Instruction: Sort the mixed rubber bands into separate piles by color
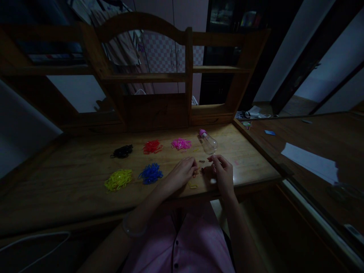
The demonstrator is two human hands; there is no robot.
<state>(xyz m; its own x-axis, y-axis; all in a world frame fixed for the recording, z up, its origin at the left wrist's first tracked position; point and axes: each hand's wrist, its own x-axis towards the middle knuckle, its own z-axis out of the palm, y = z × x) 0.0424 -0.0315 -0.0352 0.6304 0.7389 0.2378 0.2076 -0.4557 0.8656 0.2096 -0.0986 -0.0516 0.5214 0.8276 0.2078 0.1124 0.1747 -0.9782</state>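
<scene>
My left hand (184,171) rests on the wooden desk with its fingers curled together. Whatever its fingertips pinch is too small to make out. To its right my right hand (224,170) is raised slightly, thumb and index finger closed together, their contents also unclear. A tiny dark piece (202,170) lies between the two hands, and a small dark loop (201,161) is just beyond it. Near the left fingers is a small yellow band (193,186). A clear bulb-shaped bottle (209,143) with a pink cap (202,132) lies behind my right hand.
Piles of small rubber-band-like loops lie to the left: black (122,151), red (152,146), pink (181,144), yellow (118,179) and blue (151,173). A wooden shelf frame (189,76) rises behind the desk. White paper (309,162) lies on the surface at right.
</scene>
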